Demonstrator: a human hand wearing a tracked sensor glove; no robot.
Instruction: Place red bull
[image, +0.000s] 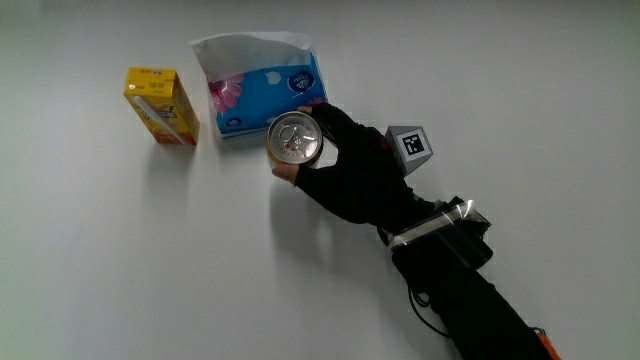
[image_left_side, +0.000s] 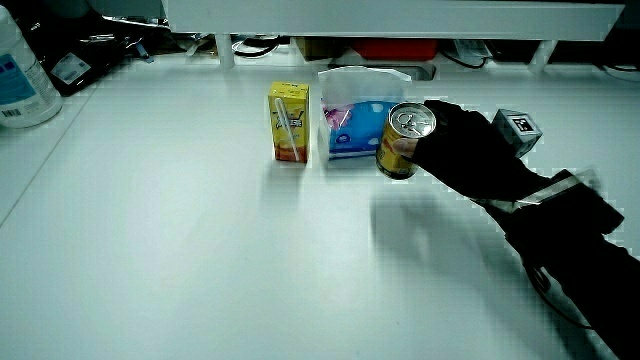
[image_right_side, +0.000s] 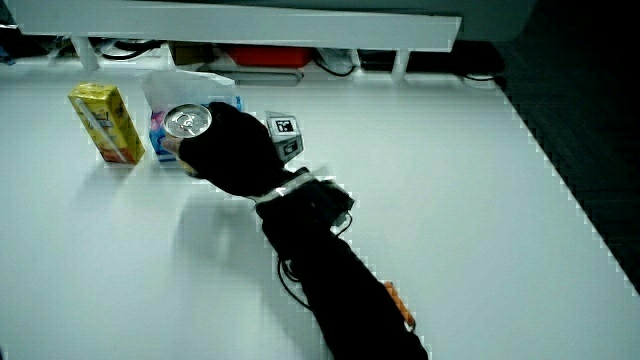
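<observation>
Hand (image: 345, 165) is wrapped around the red bull can (image: 295, 138), fingers curled on its side wall, thumb side showing bare fingertip skin at the can's lower rim in the main view. Can stands upright or close to it: long axis vertical, silver pull-tab top facing up, visible as a full disc from above and as a tilted ellipse in both side views (image_left_side: 409, 122) (image_right_side: 187, 122). Yellow-gold body shows below the lid in a side view. Can't tell if its base is touching the table (image: 150, 270) or just off it; a soft shadow sits under it. Can is just beside the blue tissue pack (image: 262, 90), on the pack's person-side corner, overlapping it from above. Yellow juice carton (image: 161, 106) stands upright beside the tissue pack, apart from the can, straw on its face. Patterned cube (image: 410, 147) sits on the back of the hand; forearm (image: 470, 300) in a black sleeve runs back toward the person. All three items are grouped toward the partition edge of the table.
</observation>
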